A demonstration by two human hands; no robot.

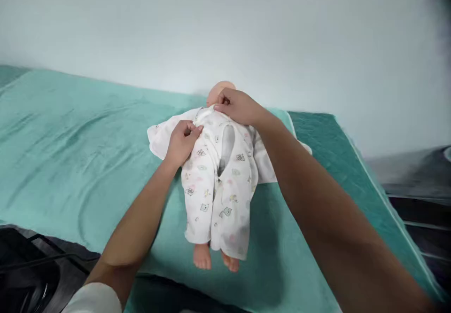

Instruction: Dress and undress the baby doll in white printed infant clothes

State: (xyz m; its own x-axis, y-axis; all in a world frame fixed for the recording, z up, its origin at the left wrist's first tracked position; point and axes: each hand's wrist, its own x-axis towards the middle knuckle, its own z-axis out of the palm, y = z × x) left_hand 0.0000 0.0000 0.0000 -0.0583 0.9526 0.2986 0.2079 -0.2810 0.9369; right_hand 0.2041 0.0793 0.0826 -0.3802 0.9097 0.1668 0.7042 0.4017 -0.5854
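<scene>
A baby doll (202,256) lies on its back, its head by the wall and its bare feet towards me. It wears white baby trousers (233,195) with small animal prints and an open slit at the crotch, reaching high up the body. A white baby top (164,136) spreads its sleeves to both sides. My left hand (183,140) is closed at the left upper side of the trousers, pinching the cloth. Near the doll's neck, my right hand (238,106) is closed on the upper edge of the clothes and partly covers the head. Its exact hold is partly hidden.
A light green cloth (88,162) covers the table, with a darker green cover (317,134) at the right. A pale wall (225,31) stands behind. Dark objects and a cable (52,258) are at the lower left; a dark slatted thing (423,219) is at the right.
</scene>
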